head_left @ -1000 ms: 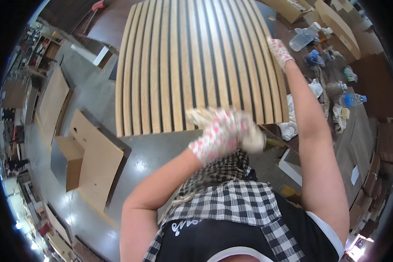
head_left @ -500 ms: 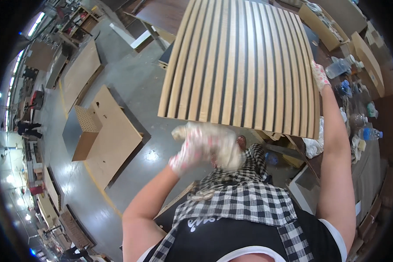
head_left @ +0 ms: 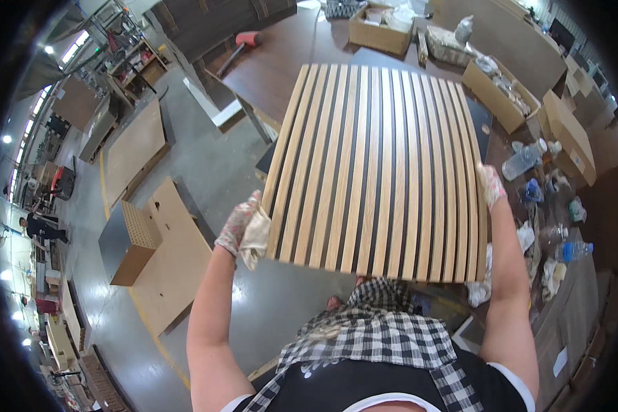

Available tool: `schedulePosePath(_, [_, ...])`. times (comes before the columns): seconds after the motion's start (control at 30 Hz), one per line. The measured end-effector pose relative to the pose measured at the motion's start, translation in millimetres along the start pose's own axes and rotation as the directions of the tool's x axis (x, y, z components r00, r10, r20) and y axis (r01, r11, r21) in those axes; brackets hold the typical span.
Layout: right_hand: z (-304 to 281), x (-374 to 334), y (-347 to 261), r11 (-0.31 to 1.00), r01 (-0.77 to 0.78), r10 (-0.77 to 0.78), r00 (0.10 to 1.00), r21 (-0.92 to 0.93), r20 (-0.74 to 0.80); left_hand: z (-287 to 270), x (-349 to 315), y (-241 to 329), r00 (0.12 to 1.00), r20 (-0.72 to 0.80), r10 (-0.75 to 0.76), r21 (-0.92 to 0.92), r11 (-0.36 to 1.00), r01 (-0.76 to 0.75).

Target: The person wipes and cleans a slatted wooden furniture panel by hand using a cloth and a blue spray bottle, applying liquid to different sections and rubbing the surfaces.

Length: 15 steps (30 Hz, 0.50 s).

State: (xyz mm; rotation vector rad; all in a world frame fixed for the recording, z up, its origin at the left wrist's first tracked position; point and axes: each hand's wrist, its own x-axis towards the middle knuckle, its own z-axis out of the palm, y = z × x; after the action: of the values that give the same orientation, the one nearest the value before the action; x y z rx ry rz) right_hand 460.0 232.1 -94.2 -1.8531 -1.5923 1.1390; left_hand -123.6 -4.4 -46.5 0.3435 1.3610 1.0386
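Note:
A light wood slatted panel (head_left: 378, 172) with dark grooves lies in front of me, held between both hands. My left hand (head_left: 240, 223), in a pink-spotted white glove, is closed at the panel's left edge with a whitish cloth (head_left: 255, 239) hanging from it. At the right edge, my right hand (head_left: 491, 185), gloved the same way, grips the panel; its fingertips are partly hidden. Beneath the panel a dark board (head_left: 483, 127) shows at the right.
A red-headed mallet (head_left: 247, 40) rests on the brown table (head_left: 281, 58). Plastic bottles (head_left: 525, 161), rags and open cardboard boxes (head_left: 501, 96) crowd the right side. On the floor to the left is a brown board (head_left: 168, 268) bearing a dark box-shaped piece (head_left: 127, 244). A person (head_left: 42, 229) stands far left.
My left hand, with the cloth, has moved from below the panel's near edge to its left edge. The panel has tilted and come lower, uncovering the table and mallet behind it.

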Motion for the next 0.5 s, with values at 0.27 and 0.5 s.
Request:
schedulePosePath(0.27, [14.5, -65.0, -89.1, 0.963, -0.032, 0.088, 0.975, 0.266, -0.203, -6.4, 46.7, -29.4, 0.76, 0.052, 0.647, 0.946, 0.213, -0.245])
schedulePosePath(0.5, [-70.9, -61.7, -88.5, 0.968, 0.243, -0.209, 0.921, 0.064, -0.329, 45.9, 41.1, 25.3, 0.687, -0.125, 0.716, 0.45, 0.658, -0.604])
